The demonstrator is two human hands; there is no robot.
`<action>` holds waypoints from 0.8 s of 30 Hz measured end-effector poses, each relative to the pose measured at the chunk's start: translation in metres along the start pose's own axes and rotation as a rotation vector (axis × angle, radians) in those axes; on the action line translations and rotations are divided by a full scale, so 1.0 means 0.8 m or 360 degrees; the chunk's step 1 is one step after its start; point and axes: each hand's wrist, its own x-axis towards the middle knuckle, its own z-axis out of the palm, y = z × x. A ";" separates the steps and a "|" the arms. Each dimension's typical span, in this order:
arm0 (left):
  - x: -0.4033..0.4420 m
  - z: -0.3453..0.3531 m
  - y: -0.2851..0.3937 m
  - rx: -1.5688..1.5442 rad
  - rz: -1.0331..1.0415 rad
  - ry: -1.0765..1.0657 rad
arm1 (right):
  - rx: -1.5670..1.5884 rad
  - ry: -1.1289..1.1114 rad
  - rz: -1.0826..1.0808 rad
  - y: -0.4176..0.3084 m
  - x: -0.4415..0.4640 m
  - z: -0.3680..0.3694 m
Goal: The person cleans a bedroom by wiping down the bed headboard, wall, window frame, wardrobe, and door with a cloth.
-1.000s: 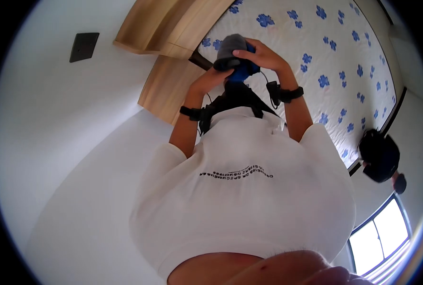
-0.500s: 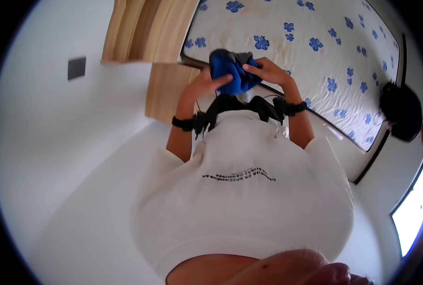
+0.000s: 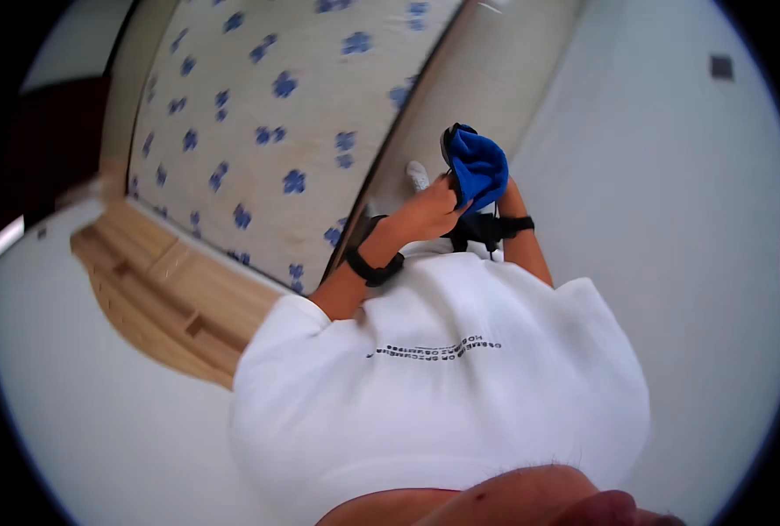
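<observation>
A bunched blue cloth item (image 3: 480, 168) with a dark edge is held up in front of my chest; its exact kind is unclear. My left hand (image 3: 432, 209) grips its lower left side, fingers closed on the fabric. On the other side, my right hand (image 3: 511, 200) holds it from behind, with most of the fingers covered by the cloth. Black straps circle both wrists, the left strap (image 3: 374, 266) and the right strap (image 3: 518, 224).
A mattress (image 3: 258, 175) with blue flower prints lies to the left. Below it stands a light wooden furniture piece (image 3: 175, 280). A white shoe (image 3: 417, 175) shows on the floor beside the mattress. Pale wall and a grey square plate (image 3: 721, 67) are at the right.
My body has turned, so the mattress has shifted from the right to the left of view. The cloth has been turned, showing more blue, and now covers most of my right hand.
</observation>
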 end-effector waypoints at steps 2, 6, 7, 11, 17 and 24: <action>0.086 0.030 -0.041 0.0528 0.0301 -0.0160 | 0.0261 0.0088 -0.0441 -0.022 0.042 -0.048; 0.134 0.076 0.023 0.0555 0.0485 -0.0337 | -0.0484 0.1085 -0.0429 -0.179 -0.116 -0.019; 0.181 0.074 0.046 0.0527 0.0665 -0.0389 | -0.0450 0.1216 -0.0656 -0.216 -0.135 -0.012; 0.265 0.096 0.015 0.0388 0.0750 -0.0686 | -0.0535 0.1566 -0.1255 -0.192 -0.117 -0.010; 0.289 0.121 0.112 0.0159 0.1756 -0.0708 | 0.0935 0.1307 -0.2131 -0.165 -0.160 0.017; 0.298 0.140 0.147 -0.0329 0.2074 -0.0876 | 0.0364 0.2209 -0.2321 -0.204 -0.203 0.052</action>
